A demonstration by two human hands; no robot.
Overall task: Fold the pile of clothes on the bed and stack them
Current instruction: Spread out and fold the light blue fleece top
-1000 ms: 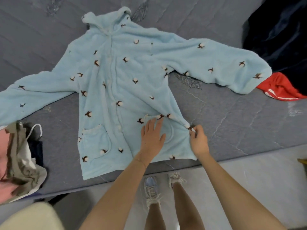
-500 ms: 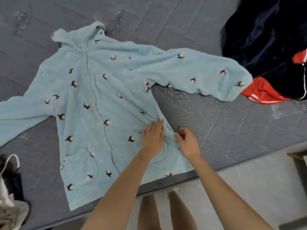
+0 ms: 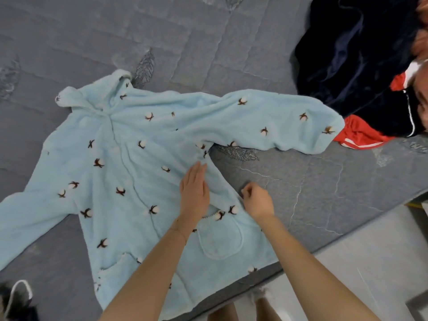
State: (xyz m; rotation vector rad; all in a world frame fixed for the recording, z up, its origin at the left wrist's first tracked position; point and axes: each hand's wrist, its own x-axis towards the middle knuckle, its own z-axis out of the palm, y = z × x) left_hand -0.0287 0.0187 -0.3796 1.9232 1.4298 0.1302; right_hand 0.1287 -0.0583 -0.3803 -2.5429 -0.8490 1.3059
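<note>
A light blue fleece hooded robe (image 3: 129,172) with small cotton-flower marks lies spread face up on the grey bed (image 3: 231,42), sleeves stretched out to both sides. My left hand (image 3: 194,191) presses flat on the robe's right half, fingers straight and pointing toward the armpit. My right hand (image 3: 256,199) is at the robe's right side edge, its fingers curled and pinching the fabric there. The robe's hem hangs near the bed's front edge.
A dark navy garment (image 3: 352,59) and a red garment with white stripes (image 3: 361,133) are piled at the right, touching the robe's sleeve cuff. Some dark and white fabric (image 3: 16,300) shows at the bottom left. The grey floor (image 3: 370,262) lies beyond the bed's front edge.
Both hands have slid up the robe's right side from the pocket toward the armpit. The view has shifted right, so the left-hand clothes pile is nearly out of frame.
</note>
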